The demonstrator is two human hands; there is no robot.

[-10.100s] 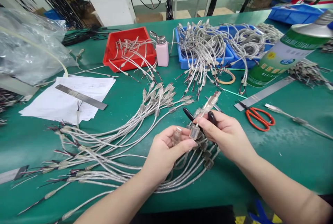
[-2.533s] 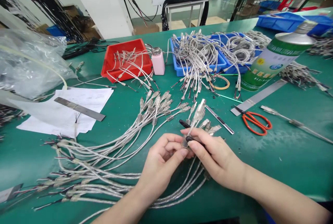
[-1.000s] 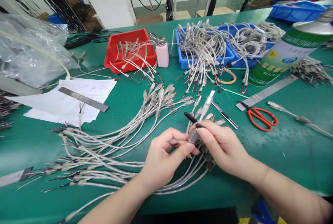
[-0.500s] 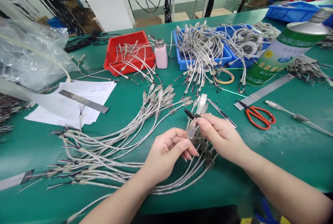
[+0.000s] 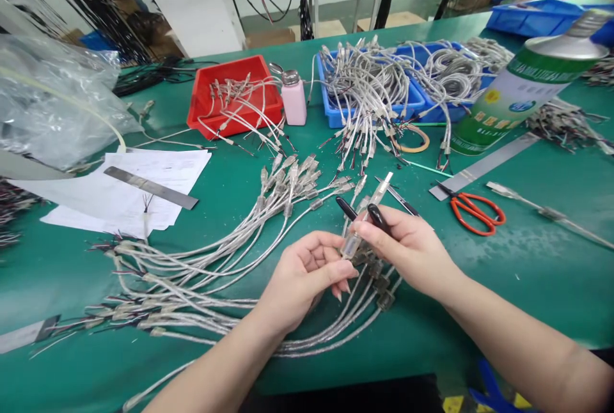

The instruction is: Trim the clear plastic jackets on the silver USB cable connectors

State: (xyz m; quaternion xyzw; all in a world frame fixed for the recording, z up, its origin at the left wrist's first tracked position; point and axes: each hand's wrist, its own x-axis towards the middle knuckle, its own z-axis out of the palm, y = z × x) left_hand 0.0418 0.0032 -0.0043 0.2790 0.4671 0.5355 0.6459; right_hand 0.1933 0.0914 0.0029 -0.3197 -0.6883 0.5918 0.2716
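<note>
Near the middle of the table, my left hand [image 5: 311, 279] is closed, thumb and fingers pinching a USB cable by its clear plastic block [image 5: 351, 247]. The cable's USB plug [image 5: 380, 192] points up and to the right, seen nearly edge-on. My right hand [image 5: 407, 247] is closed around the same cable between block and plug. It also has a tool with two black ends [image 5: 346, 208]; its kind is hidden by the fingers. Beneath and beside both hands lie more silvery USB cables [image 5: 249, 247], their stripped wire ends to the left.
A red tray [image 5: 201, 103] and blue trays [image 5: 330, 116] with cables stand behind, a pink bottle [image 5: 294, 103] between them. To the right are orange-handled scissors [image 5: 474, 213], a steel ruler [image 5: 484, 167] and a tall green-white can [image 5: 508, 96]. Papers [image 5: 86, 202] lie at left.
The USB plug has turned from its broad face to nearly edge-on. A second black end of the tool now shows by my right fingers. Both hands stay close together.
</note>
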